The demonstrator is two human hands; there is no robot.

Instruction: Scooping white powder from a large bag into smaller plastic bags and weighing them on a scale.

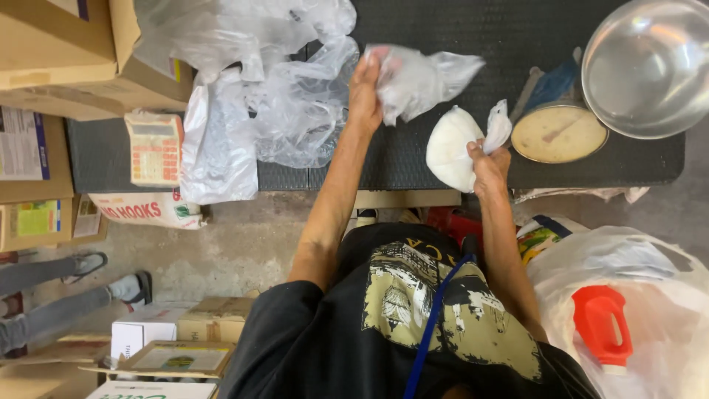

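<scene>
Gripping a filled white bag [452, 148] by its knotted neck, the right hand [487, 164] rests it on the tabletop [413, 159]; the left hand [365, 92] clutches an empty bag [417, 77] above.

Dark table [458, 29] carries a steel bowl [648, 65], a dial scale [559, 133] beside it, a calculator [154, 148] and heaped clear plastic bags [258, 96]. Cardboard boxes [66, 52] at left (more on the floor). Red scoop [602, 325] in a sack, lower right.
</scene>
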